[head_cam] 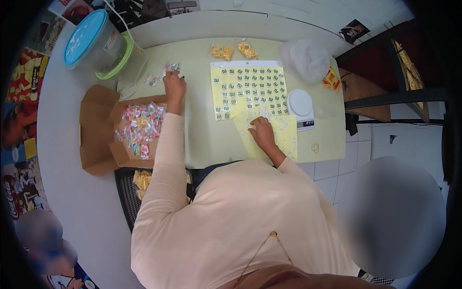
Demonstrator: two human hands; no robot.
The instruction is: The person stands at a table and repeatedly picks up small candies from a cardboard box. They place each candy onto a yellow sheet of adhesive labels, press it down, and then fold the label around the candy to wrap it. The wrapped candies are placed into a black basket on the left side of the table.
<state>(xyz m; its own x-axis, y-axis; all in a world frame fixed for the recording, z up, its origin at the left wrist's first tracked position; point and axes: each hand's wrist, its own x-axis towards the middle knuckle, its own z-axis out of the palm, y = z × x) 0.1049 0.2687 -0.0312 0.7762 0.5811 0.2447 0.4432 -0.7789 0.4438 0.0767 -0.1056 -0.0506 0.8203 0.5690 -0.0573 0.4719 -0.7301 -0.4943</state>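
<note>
My left hand (174, 86) reaches over the table just beyond a cardboard box, its fingers at a small group of clear wrapped sweets (172, 67); whether it grips one cannot be told. The open cardboard box (97, 133) holds many small colourful packets (140, 124). My right hand (262, 133) rests on a yellow sheet (288, 144) scattered with small pale pieces, its fingers bent near its upper part. That sheet overlaps a larger yellow sheet (220, 103) bearing rows of round printed stickers (255, 85). What lies under the right fingers is hidden.
Two bags of yellow snacks (222, 52) lie at the back. To the right are a white digital scale (301, 104), a clear plastic bag (305, 59), a red-yellow packet (331, 79) and a rubber band (315, 148). A blue-lidded tub (86, 39) stands back left; a black basket (124, 195) is below.
</note>
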